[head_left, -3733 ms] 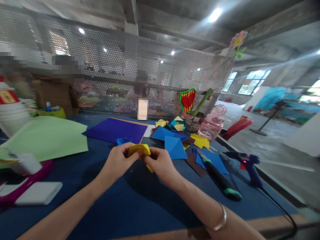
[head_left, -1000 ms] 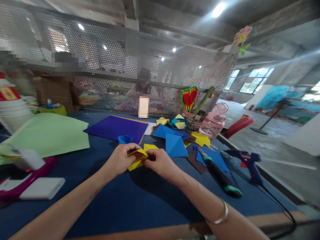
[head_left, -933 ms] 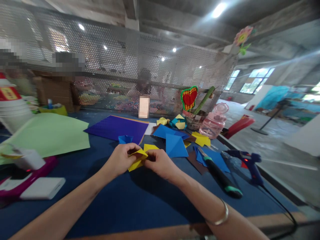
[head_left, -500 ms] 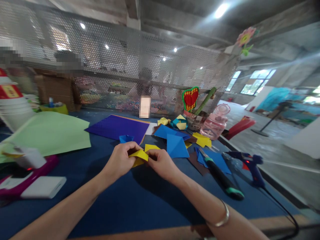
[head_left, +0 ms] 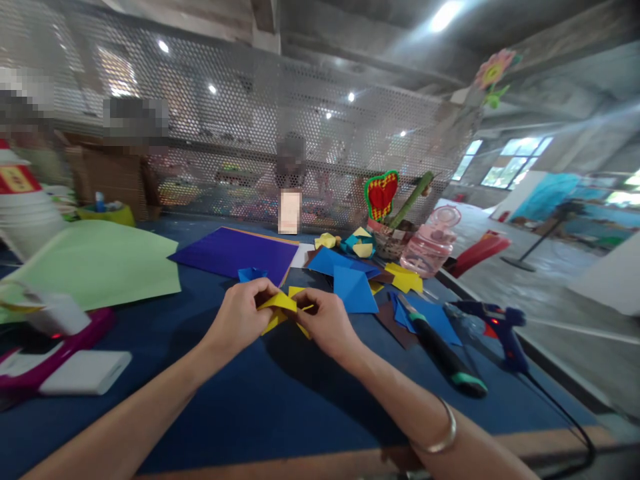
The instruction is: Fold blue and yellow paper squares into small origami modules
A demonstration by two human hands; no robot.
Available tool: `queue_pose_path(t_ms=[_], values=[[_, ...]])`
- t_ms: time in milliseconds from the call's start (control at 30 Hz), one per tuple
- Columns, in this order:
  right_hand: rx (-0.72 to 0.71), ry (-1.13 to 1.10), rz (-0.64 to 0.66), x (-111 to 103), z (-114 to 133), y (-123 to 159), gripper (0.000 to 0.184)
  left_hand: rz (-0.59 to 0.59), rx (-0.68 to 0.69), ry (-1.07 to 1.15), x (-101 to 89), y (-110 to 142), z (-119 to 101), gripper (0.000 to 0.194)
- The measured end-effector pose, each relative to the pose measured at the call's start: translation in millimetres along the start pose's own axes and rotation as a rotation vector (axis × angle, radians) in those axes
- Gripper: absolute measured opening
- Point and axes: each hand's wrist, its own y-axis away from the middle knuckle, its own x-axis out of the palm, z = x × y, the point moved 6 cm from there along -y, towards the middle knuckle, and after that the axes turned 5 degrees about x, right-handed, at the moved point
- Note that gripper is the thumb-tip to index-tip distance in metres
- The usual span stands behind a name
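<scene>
Between my two hands is a piece of folded yellow paper, held above the blue table. My left hand pinches its left side between thumb and fingers. On the right side, my right hand grips it with bent fingers, hiding part of the folds. Just beyond my left hand lies a small folded blue paper. Blue paper pieces lie past my right hand, with yellow paper farther off.
Purple sheets and a large green sheet lie left. At the right are a utility knife, a glue gun with its cord, and a pink bottle. A white power bank and a power strip sit front left.
Both hands stay close together on the yellow paper. Its folds have shifted, and more yellow shows beneath and between my fingers, spread toward the right hand.
</scene>
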Motion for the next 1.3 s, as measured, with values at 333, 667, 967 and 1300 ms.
queue_pose_path(t_ms=[333,667,967,1300], values=[[0.036,-0.057,0.055,2,-5,-1,0.007,-0.032,0.026,-0.01,0.8,1,-8,0.031],[0.029,-0.008,0.195,11,0,1,0.02,-0.017,-0.044,0.097,-1.5,1,5,0.02],[-0.056,0.217,0.042,-2,3,-1,0.018,0.247,-0.304,0.33,18.5,2,19,0.027],[-0.038,0.189,-0.009,-3,4,1,0.013,0.287,-0.403,0.391,24.2,11,16,0.022]])
